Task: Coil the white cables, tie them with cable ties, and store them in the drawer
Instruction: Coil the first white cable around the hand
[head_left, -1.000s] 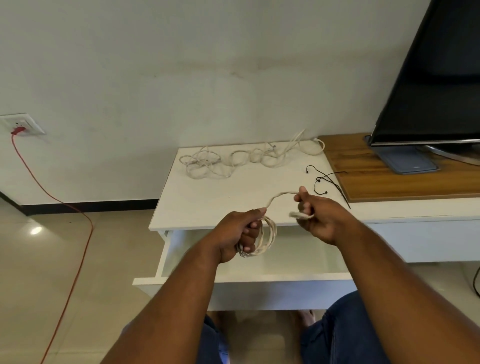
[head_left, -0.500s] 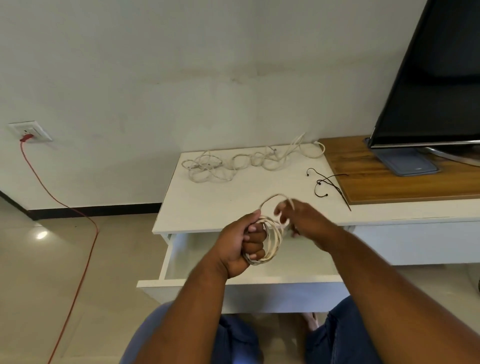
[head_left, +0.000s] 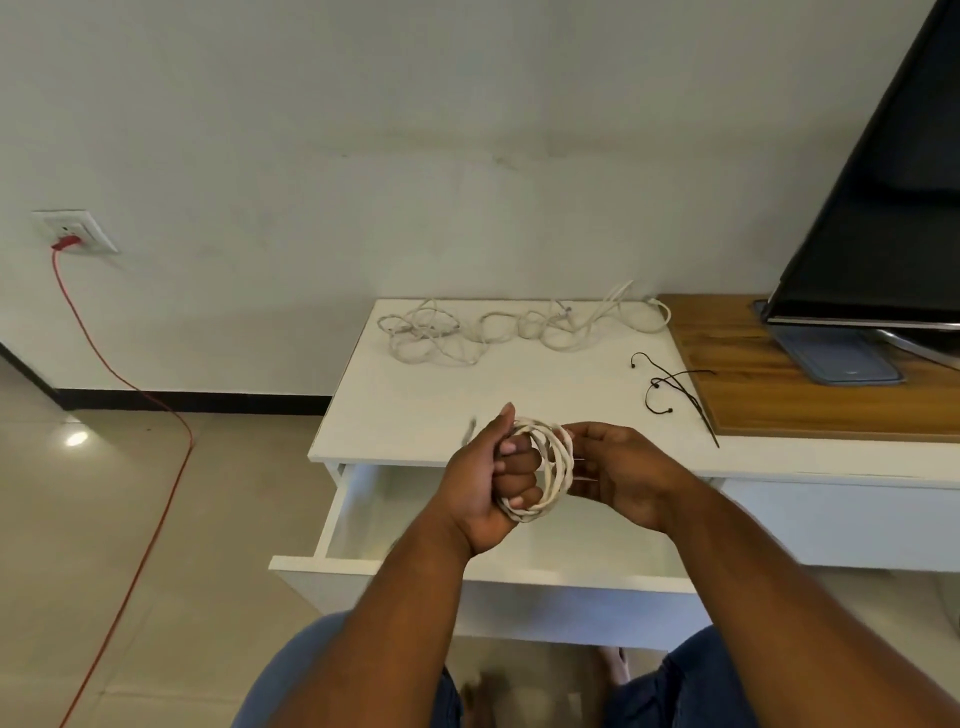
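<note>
A white cable (head_left: 555, 470) is wound into a small coil, and my left hand (head_left: 488, 480) is closed through its loops, above the open white drawer (head_left: 363, 564). My right hand (head_left: 623, 473) touches the coil's right side with its fingers pinched on the strands. More loose white cables (head_left: 498, 332) lie tangled along the back of the white cabinet top (head_left: 415, 410). Black cable ties (head_left: 670, 387) lie on the top near the wooden board. What the drawer holds is hidden by my arms.
A wooden board (head_left: 810, 400) on the right carries a TV (head_left: 893, 208) on its stand. A red cord (head_left: 130, 384) runs from a wall socket (head_left: 72, 231) across the tiled floor at left. My knees are below the drawer front.
My right hand has brought the free end of the cable in to the coil, so the last loop is now closed against my left hand. The view shifted slightly.
</note>
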